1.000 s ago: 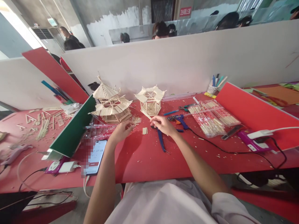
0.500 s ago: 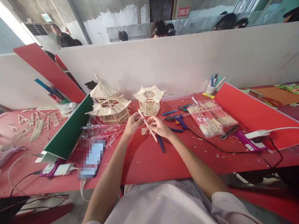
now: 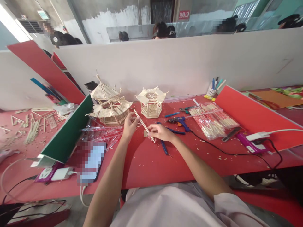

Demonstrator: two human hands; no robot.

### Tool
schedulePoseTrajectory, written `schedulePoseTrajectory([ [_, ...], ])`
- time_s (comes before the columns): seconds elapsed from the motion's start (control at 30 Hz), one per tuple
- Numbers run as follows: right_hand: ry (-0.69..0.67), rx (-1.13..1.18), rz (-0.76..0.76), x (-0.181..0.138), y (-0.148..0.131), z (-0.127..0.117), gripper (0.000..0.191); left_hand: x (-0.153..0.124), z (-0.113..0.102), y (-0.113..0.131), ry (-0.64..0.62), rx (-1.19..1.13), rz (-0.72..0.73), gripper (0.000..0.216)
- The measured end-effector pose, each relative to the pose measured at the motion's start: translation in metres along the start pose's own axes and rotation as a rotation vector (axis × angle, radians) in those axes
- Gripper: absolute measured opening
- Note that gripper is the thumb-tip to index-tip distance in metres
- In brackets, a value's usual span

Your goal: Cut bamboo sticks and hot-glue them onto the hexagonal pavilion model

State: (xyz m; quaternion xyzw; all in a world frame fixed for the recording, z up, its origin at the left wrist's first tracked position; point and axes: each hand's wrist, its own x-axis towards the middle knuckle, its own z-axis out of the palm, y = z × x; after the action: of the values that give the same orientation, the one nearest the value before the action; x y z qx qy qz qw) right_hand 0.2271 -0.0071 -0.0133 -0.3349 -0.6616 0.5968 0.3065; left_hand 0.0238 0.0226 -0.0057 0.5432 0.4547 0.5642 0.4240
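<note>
Both my hands hold one thin wooden stick (image 3: pixel 143 124) slanted above the red table (image 3: pixel 151 160). My left hand (image 3: pixel 129 123) pinches its upper end near a large stick pagoda model (image 3: pixel 109 105). My right hand (image 3: pixel 160 132) is closed round its lower end. A smaller stick pavilion (image 3: pixel 151 101) stands just behind the hands. A short bundle of cut sticks (image 3: pixel 145 133) lies on the table under the stick, and blue-handled pliers (image 3: pixel 163 145) lie by my right wrist.
A blue glue gun (image 3: pixel 180 120) with a black cord, bags of wooden sticks (image 3: pixel 213 119), a pen cup (image 3: pixel 213 90) and a purple power strip (image 3: pixel 251 143) lie to the right. A green board (image 3: pixel 66 135), a phone (image 3: pixel 91 162) and plastic wrappers are on the left. White partition behind; other people beyond it.
My right hand lifted a stick from beside the small pavilion; my left hand came over and took its upper end. Both hands then shifted slightly left and toward me.
</note>
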Motion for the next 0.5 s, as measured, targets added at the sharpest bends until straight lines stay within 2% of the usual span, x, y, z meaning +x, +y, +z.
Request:
schedulePoseTrajectory([
  [0.27,-0.025,-0.037,0.029,-0.0012,-0.0019,-0.0031,0.032,-0.0032,0.0001,0.001,-0.025,0.007,0.037,0.065],
  [0.37,-0.029,-0.033,0.029,-0.0019,-0.0009,-0.004,0.037,-0.0044,0.0013,0.0016,0.003,-0.001,0.051,0.061],
  [0.5,-0.026,-0.045,0.03,-0.0055,-0.0028,-0.0083,0.037,-0.002,-0.0036,0.0005,0.084,0.082,0.07,0.046],
])
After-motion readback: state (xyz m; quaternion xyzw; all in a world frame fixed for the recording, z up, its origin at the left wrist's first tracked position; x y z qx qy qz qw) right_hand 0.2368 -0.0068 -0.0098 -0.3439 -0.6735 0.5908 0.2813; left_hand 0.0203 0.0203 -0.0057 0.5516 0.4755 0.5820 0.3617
